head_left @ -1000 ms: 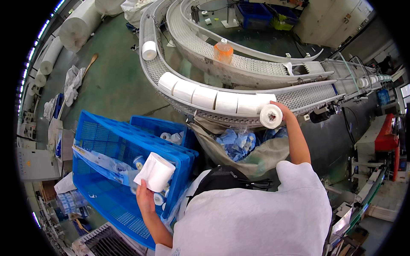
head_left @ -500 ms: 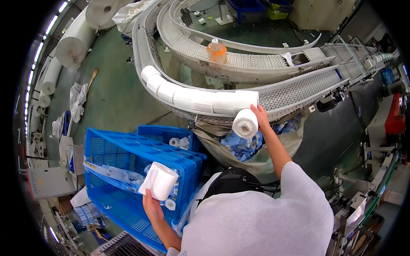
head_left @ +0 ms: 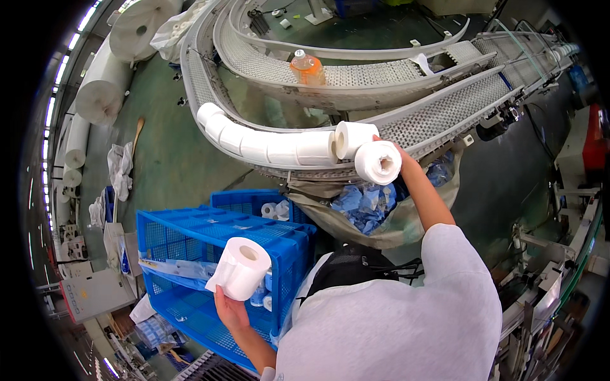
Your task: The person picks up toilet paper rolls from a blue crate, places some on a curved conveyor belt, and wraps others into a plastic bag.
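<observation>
My left hand (head_left: pixel 230 309) grips a white toilet paper roll (head_left: pixel 236 274) by its lower side, above the blue crate; a loose sheet hangs from it. My right hand (head_left: pixel 404 156) is at the conveyor's near edge, closed on another toilet paper roll (head_left: pixel 370 166) whose cored end faces up. That roll hides most of the fingers; one fingertip shows above it. Just behind it, a toilet paper roll (head_left: pixel 359 141) sits askew on the belt, its core toward the left. Left of that, a row of toilet paper rolls (head_left: pixel 281 148) lies end to end along the curve.
A curved conveyor (head_left: pixel 438 117) spans the far side, with an orange bottle (head_left: pixel 309 71) on its inner track. Below it hangs a beige sack (head_left: pixel 406 232) of blue plastic film. The blue crate (head_left: pixel 190 219) stands at left with wrapped rolls inside. Large paper reels (head_left: pixel 101 89) stand far left.
My right hand's roll has risen and tilted to show its end. The belt's last roll has turned askew, apart from the row. The left roll has tipped, showing its core.
</observation>
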`<state>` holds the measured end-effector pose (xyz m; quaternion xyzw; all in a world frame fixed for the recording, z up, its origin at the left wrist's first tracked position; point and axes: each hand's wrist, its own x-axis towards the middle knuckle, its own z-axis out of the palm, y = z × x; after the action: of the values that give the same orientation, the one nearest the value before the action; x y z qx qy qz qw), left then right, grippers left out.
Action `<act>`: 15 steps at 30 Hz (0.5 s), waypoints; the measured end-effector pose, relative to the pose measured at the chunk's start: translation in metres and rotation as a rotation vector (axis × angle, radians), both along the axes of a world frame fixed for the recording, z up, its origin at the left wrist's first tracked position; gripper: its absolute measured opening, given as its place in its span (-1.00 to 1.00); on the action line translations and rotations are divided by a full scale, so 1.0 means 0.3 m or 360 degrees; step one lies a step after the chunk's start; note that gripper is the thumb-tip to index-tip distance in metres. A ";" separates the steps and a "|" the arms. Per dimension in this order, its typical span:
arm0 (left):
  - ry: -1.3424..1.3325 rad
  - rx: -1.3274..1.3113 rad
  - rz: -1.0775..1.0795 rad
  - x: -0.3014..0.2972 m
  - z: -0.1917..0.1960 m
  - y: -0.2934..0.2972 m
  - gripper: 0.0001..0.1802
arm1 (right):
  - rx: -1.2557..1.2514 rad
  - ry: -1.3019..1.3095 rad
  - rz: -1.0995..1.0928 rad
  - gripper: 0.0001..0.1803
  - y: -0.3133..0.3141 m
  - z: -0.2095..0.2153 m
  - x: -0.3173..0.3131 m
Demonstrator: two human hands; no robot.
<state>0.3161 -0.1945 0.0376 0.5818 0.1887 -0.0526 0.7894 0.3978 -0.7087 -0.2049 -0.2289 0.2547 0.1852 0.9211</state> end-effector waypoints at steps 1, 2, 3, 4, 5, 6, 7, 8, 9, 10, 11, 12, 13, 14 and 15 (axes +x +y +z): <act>0.0013 -0.0013 -0.0014 0.006 0.000 -0.004 -0.52 | -0.0007 -0.0033 -0.0007 -0.56 0.001 -0.007 0.001; 0.0003 -0.0013 -0.0026 0.011 0.001 -0.009 -0.52 | -0.0009 -0.0017 0.0000 -0.57 0.004 -0.008 0.004; -0.0006 -0.0012 -0.0040 0.017 0.002 -0.015 -0.53 | -0.0011 -0.0001 0.0006 -0.57 0.008 -0.008 0.007; -0.0016 -0.0012 -0.0053 0.025 0.003 -0.022 -0.53 | -0.0012 0.0015 0.0013 -0.57 0.011 -0.008 0.010; -0.0018 -0.0012 -0.0054 0.030 0.003 -0.026 -0.53 | -0.0015 0.0028 0.0026 -0.58 0.023 0.009 0.019; -0.0021 -0.0012 -0.0055 0.036 0.002 -0.030 -0.53 | -0.0080 0.0034 0.0038 -0.56 0.030 0.035 0.016; -0.0024 -0.0012 -0.0055 0.042 0.001 -0.034 -0.53 | -0.0114 0.0031 0.0013 -0.56 0.042 0.051 0.015; -0.0039 0.0007 -0.0062 0.047 0.001 -0.040 -0.53 | -0.0147 0.0023 -0.0008 -0.55 0.054 0.063 0.018; -0.0054 0.0025 -0.0068 0.053 0.000 -0.049 -0.53 | -0.0180 0.0016 -0.0028 -0.54 0.062 0.067 0.024; -0.0069 0.0043 -0.0074 0.060 0.000 -0.058 -0.53 | -0.0184 0.0005 0.0002 -0.54 0.063 0.061 0.031; -0.0077 0.0072 -0.0076 0.064 0.001 -0.064 -0.53 | -0.0185 -0.0007 0.0037 -0.54 0.064 0.048 0.038; -0.0084 0.0100 -0.0079 0.070 0.001 -0.071 -0.53 | -0.0186 -0.0019 0.0070 -0.54 0.064 0.034 0.044; -0.0092 0.0129 -0.0083 0.077 0.003 -0.081 -0.52 | -0.0207 -0.0030 0.0101 -0.54 0.059 0.017 0.046; -0.0111 0.0151 -0.0081 0.078 0.005 -0.090 -0.52 | -0.0229 -0.0043 0.0141 -0.53 0.057 0.009 0.050; -0.0129 0.0174 -0.0081 0.082 0.006 -0.102 -0.53 | -0.0250 -0.0056 0.0179 -0.53 0.055 0.002 0.056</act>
<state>0.3407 -0.2251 0.0395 0.6303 0.1443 -0.0385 0.7618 0.4145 -0.6922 -0.2043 -0.3177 0.2391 0.2120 0.8927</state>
